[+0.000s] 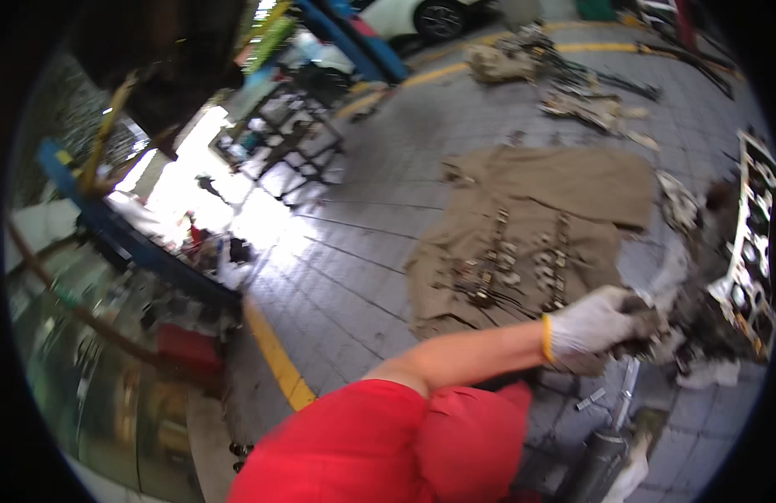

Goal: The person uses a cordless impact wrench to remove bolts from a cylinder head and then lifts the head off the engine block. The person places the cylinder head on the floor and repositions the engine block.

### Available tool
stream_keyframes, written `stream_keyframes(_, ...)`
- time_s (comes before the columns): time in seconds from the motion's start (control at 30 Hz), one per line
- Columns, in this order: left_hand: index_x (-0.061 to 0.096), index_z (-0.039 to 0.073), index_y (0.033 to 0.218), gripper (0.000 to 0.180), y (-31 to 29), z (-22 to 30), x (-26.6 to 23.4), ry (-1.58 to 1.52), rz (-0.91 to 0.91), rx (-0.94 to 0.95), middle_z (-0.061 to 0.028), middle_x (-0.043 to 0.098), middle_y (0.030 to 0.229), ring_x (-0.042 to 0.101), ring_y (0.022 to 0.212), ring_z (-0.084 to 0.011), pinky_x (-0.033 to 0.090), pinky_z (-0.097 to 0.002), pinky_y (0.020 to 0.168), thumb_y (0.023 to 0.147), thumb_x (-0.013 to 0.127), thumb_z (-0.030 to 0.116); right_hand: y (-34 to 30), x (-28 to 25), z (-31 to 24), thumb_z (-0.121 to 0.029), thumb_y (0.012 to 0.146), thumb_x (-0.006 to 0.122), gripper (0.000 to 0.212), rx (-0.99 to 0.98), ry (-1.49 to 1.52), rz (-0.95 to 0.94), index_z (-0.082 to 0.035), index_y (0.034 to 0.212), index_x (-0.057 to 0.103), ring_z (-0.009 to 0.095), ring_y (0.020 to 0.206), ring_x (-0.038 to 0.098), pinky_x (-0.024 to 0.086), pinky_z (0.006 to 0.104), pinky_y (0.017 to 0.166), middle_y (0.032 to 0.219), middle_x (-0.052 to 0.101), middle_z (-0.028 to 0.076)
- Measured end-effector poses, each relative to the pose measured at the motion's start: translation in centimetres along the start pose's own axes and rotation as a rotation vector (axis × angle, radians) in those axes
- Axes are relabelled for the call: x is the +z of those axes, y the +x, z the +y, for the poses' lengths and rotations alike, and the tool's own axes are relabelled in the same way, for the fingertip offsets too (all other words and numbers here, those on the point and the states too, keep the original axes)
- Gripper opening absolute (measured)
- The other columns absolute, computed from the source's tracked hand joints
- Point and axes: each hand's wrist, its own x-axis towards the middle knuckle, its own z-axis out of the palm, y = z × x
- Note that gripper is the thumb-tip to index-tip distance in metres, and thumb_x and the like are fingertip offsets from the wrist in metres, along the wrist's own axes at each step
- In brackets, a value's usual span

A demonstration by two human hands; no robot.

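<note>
My left arm, in a red sleeve, reaches across to the right. Its hand [593, 323] wears a whitish work glove with a yellow cuff and blackened fingertips. The fingers are curled beside a dark, grimy heap [698, 318]; blur hides what is in them. Just beyond lies a metal engine part with rows of round openings, like a cylinder head [752, 243]. Two camshafts, one on the left [497, 243] and one on the right [561, 260], lie on a brown cloth [555, 180] with several small metal pieces. My right hand is out of view.
Below the glove are a short metal piece [590, 399], a shiny rod [628, 390] and a dark cylinder [593, 465]. Farther back, more dirty parts [581, 109] lie on the grey tiled floor. A metal stand [295, 151], blue lift post [363, 42] and white car [392, 17] are beyond.
</note>
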Motion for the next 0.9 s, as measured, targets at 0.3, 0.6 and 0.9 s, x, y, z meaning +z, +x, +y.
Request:
stream_keyframes(0.3, 0.074, 0.002, 0.114, 0.047, -1.2, 4.7, 0.0, -0.112, 0.050, -0.287, -0.0025, 0.070, 0.081, 0.046, 0.053, -0.0028, 0.031, -0.0231, 0.046, 0.108, 0.073, 0.049, 2.6, -0.2, -7.3, -0.014, 0.088, 0.077, 0.037, -0.691, -0.696, 0.062, -0.004, 0.123, 0.073, 0.030, 0.080, 0.080, 0.063, 0.0377, 0.062, 0.109, 0.081, 0.013)
stream_keyframes(0.6, 0.065, 0.005, 0.099, 0.047, 0.3, 3.6, -1.3, -0.260, 0.130, -0.255, -0.0076, 0.068, 0.078, 0.043, 0.045, -0.0062, 0.027, -0.0246, 0.043, 0.110, 0.067, 0.051, 1.1, -0.2, -6.6, -0.012, 0.089, 0.070, 0.032, -0.514, -0.688, 0.101, -0.006, 0.119, 0.079, 0.033, 0.088, 0.079, 0.064, 0.0423, 0.077, 0.109, 0.082, 0.012)
stream_keyframes(0.9, 0.071, 0.002, 0.132, 0.053, 2.5, 2.4, -23.3, 0.322, 0.642, -0.042, -0.0056, 0.076, 0.083, 0.056, 0.056, -0.0063, 0.039, -0.0218, 0.051, 0.110, 0.071, 0.051, 0.4, 1.3, -4.5, -0.027, 0.104, 0.075, 0.026, -0.066, -0.509, 0.471, -0.003, 0.111, 0.076, 0.022, 0.072, 0.075, 0.060, 0.0345, 0.065, 0.083, 0.078, 0.011)
